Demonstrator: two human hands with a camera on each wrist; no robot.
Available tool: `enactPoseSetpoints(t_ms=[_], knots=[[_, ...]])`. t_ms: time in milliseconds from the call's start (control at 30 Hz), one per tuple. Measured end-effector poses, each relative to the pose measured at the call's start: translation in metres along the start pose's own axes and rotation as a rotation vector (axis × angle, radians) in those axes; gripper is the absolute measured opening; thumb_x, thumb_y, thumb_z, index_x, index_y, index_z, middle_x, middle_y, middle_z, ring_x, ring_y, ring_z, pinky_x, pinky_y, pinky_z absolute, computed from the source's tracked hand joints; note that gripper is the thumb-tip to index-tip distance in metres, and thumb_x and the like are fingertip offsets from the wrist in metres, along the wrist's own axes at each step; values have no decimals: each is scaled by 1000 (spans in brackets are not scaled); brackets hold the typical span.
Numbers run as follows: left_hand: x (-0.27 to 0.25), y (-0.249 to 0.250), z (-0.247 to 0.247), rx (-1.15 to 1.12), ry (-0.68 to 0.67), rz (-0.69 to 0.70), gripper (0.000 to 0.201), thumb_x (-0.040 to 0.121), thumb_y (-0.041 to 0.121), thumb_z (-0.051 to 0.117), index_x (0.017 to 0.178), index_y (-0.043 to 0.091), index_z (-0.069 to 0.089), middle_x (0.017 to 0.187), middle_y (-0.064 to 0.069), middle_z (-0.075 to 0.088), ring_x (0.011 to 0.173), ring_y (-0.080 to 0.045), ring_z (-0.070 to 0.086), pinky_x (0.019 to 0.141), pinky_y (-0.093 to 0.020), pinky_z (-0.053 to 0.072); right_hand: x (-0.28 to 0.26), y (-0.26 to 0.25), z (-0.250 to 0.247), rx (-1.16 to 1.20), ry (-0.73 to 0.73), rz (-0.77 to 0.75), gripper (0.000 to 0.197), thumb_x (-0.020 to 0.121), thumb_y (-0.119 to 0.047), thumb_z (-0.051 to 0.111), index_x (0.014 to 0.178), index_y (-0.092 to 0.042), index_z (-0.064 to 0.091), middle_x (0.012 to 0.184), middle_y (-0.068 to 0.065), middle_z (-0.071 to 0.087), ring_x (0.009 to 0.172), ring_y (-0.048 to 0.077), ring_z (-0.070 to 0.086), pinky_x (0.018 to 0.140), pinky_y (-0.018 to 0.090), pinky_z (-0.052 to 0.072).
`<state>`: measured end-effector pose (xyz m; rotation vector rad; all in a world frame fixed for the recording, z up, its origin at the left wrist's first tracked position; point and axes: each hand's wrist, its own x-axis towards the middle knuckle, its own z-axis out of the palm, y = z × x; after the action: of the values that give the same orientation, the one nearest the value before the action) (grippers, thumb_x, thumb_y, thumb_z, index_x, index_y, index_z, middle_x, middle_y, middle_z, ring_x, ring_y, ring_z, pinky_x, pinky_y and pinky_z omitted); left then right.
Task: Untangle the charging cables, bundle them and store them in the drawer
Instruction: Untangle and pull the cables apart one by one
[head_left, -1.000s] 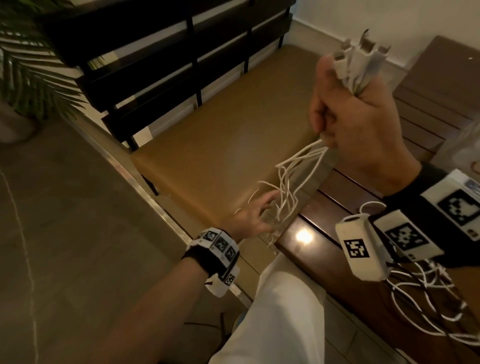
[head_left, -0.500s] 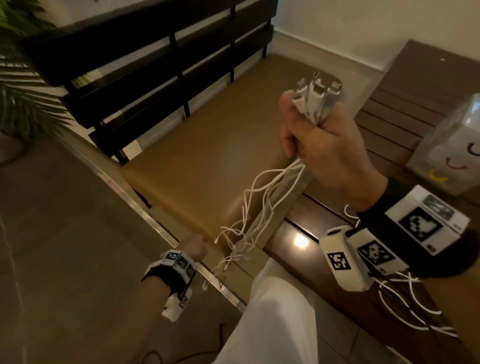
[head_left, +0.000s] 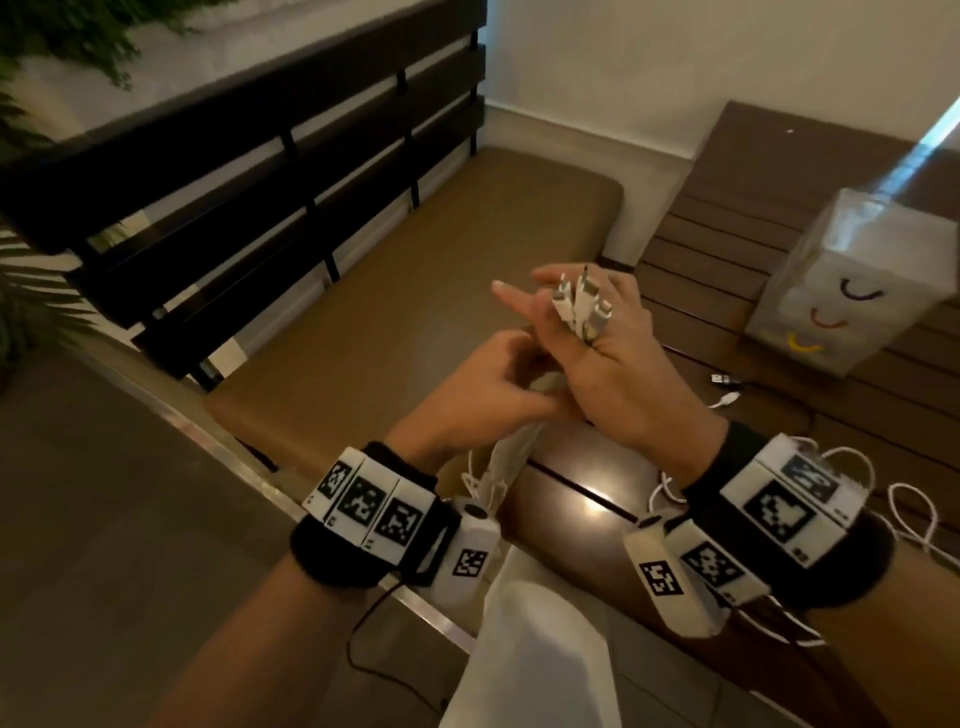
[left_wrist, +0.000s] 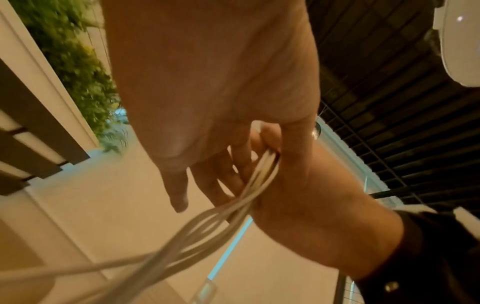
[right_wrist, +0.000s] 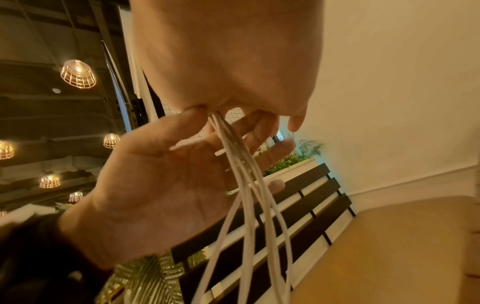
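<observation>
Several white charging cables (head_left: 579, 306) stand with their plugs up in my right hand (head_left: 597, 338), which grips them between thumb and fingers while the index finger points out. In the right wrist view the cables (right_wrist: 233, 156) leave my right hand (right_wrist: 228, 61) and hang down across my left hand (right_wrist: 161, 174). My left hand (head_left: 483, 384) sits just below and left of the right one, fingers straight and spread, the strands running between thumb and fingers. In the left wrist view the cables (left_wrist: 259, 174) lie beside the fingers of my left hand (left_wrist: 207, 82). Their lower ends (head_left: 498, 467) dangle by the table edge.
A small translucent drawer unit (head_left: 852, 291) with coloured curved handles stands at the right on the dark wooden table (head_left: 571, 499). More loose cables (head_left: 727, 387) lie on the table near my right wrist. A brown bench cushion (head_left: 415, 291) and dark slatted backrest (head_left: 260, 156) are ahead.
My right hand has come down from a raised fist and loosened its fingers round the plugs. My left hand has risen from low on the hanging strands up to the right hand.
</observation>
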<state>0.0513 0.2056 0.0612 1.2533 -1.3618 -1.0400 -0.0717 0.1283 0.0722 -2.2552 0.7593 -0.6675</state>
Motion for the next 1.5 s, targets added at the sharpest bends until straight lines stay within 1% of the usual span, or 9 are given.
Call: enactPoseSetpoints(t_ms=[233, 367, 567, 800, 900, 1000, 1133, 1333, 1500], knots=[[24, 11, 75, 288, 135, -36, 36, 91, -3, 53, 79, 30, 51, 65, 16, 52, 56, 8, 57, 50, -2, 37, -33, 22, -42, -99, 32, 167, 66, 84, -78, 33, 126, -37, 62, 122, -13, 50, 123, 6, 31, 112, 38, 30], [34, 10, 102, 299, 130, -88, 39, 98, 16, 52, 62, 27, 61, 46, 14, 53, 45, -1, 47, 42, -10, 28, -60, 35, -75, -57, 270, 99, 44, 87, -60, 59, 114, -27, 64, 91, -9, 60, 85, 4, 57, 76, 18, 46], [45, 6, 139, 479, 4, -106, 34, 77, 35, 50, 81, 6, 68, 71, -9, 69, 67, -26, 65, 63, -51, 52, -91, 48, -88, -221, 251, 82, 19, 102, -31, 49, 96, -13, 54, 69, -2, 60, 67, 24, 62, 60, 38, 45], [57, -9, 158, 389, -37, -89, 53, 66, 32, 53, 107, -1, 63, 100, -16, 69, 87, -16, 62, 84, -36, 53, -105, 66, -85, -202, 227, 149, 27, 104, -33, 39, 99, -11, 55, 84, 8, 63, 78, 24, 57, 74, 44, 46], [54, -21, 154, 287, -47, -135, 33, 73, 27, 48, 97, 10, 62, 94, 1, 69, 80, 1, 63, 80, -26, 55, -99, 65, -90, -237, 76, 192, 45, 105, -45, 29, 108, -11, 59, 92, 9, 66, 88, 25, 58, 83, 43, 46], [69, -48, 146, 402, 40, -272, 37, 79, 43, 46, 76, 13, 68, 74, -9, 69, 71, -21, 66, 73, -50, 54, -88, 76, -101, -183, 17, 250, 48, 105, -45, 23, 102, -12, 58, 88, 11, 67, 86, 32, 62, 78, 42, 47], [78, -61, 136, 347, 111, -275, 68, 92, 66, 37, 57, 14, 65, 41, 5, 49, 41, -9, 45, 51, -28, 33, -64, 123, -105, -199, 85, 464, 35, 103, -42, 39, 101, -15, 61, 92, 8, 68, 88, 27, 61, 73, 35, 44], [79, -74, 131, 96, 128, -373, 71, 77, 79, 34, 62, 19, 70, 49, 0, 47, 41, -14, 43, 53, -34, 40, -49, 173, -45, -449, -177, 604, 39, 98, -42, 49, 114, -7, 57, 119, 15, 52, 107, 35, 57, 88, 43, 50], [77, -78, 131, 56, 122, -395, 70, 79, 74, 34, 63, 17, 71, 50, 0, 48, 40, -12, 43, 49, -29, 39, -38, 188, -26, -500, -55, 755, 37, 104, -36, 39, 124, -6, 48, 134, 19, 42, 108, 37, 59, 78, 39, 43]])
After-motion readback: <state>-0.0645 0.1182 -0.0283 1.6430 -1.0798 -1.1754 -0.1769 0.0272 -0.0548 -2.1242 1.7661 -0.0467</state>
